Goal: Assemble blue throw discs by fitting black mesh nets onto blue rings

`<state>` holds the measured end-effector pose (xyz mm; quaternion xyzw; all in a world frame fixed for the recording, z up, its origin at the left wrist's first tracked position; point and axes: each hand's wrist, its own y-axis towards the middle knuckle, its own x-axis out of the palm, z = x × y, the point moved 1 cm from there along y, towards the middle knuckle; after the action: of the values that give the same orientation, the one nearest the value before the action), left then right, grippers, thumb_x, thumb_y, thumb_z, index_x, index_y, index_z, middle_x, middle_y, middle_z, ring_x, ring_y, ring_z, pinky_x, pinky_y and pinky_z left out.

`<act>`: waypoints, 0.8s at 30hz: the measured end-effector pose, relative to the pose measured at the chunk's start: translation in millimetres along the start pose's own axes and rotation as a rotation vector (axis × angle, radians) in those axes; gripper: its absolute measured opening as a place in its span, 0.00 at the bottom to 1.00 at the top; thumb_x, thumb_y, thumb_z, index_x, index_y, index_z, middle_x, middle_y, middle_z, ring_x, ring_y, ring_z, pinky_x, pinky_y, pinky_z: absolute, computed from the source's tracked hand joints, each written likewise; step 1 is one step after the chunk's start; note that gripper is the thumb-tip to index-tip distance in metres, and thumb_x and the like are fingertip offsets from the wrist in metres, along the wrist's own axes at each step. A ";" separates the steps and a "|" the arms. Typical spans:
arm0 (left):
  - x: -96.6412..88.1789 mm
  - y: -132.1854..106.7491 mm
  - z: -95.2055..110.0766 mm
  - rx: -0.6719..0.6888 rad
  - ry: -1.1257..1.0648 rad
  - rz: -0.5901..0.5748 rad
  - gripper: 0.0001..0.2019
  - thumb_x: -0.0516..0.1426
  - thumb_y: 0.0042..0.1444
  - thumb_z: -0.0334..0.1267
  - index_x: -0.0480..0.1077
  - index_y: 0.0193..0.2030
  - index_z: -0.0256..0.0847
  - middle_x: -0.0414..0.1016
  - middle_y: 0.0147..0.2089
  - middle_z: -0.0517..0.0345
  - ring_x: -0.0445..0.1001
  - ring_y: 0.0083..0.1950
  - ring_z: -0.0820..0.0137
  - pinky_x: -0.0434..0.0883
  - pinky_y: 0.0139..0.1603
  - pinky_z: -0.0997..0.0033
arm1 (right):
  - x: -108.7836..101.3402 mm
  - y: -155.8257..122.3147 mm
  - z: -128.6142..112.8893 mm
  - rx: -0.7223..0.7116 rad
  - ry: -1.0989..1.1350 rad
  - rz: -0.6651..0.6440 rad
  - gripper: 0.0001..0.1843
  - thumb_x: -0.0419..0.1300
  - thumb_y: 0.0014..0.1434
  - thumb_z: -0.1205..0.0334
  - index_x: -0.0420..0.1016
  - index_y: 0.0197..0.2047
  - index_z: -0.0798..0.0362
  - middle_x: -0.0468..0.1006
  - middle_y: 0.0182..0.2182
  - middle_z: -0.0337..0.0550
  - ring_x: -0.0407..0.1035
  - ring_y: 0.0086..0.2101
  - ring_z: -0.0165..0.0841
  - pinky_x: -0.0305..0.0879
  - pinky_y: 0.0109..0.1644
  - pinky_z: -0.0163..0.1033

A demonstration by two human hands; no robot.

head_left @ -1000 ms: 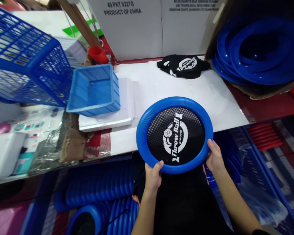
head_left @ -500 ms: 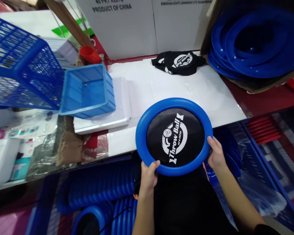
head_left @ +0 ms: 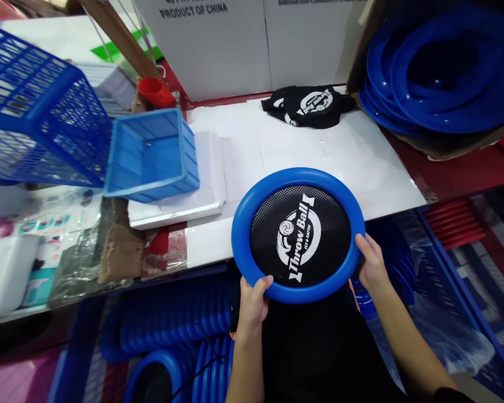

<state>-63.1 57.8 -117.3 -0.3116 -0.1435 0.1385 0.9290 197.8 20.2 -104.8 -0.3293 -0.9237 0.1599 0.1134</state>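
I hold a blue ring disc (head_left: 298, 235) with a black mesh centre printed "Throw Ball" in white, at the near edge of the white table (head_left: 353, 162). My left hand (head_left: 252, 305) grips its lower left rim with the thumb on top. On the lower right rim, my right hand (head_left: 372, 266) is closed round the edge. A loose heap of black printed mesh (head_left: 308, 106) lies at the back of the table, apart from both hands.
A small blue tray (head_left: 151, 157) and a large blue basket (head_left: 33, 112) stand at the left. Stacked blue rings (head_left: 437, 73) fill a cardboard box at the right. More blue rings (head_left: 172, 319) lie below the table. White cartons (head_left: 243, 45) stand behind.
The disc has stayed in both hands and barely shifted; my left hand slid slightly left along the rim. The view moved a little.
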 end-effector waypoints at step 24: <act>-37.6 16.4 49.7 0.779 0.524 -0.738 0.07 0.71 0.54 0.41 0.85 0.37 0.41 0.89 0.38 0.49 0.89 0.40 0.55 0.84 0.46 0.64 | 17.6 -20.2 -146.6 -1.105 -1.165 -0.972 0.27 0.64 0.73 0.57 0.70 0.72 0.50 0.82 0.58 0.53 0.78 0.56 0.45 0.78 0.62 0.54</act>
<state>-118.0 84.1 -96.2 0.0987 0.0529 -0.2326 0.9661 219.1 49.1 39.9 0.2174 -0.8162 -0.2268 -0.4848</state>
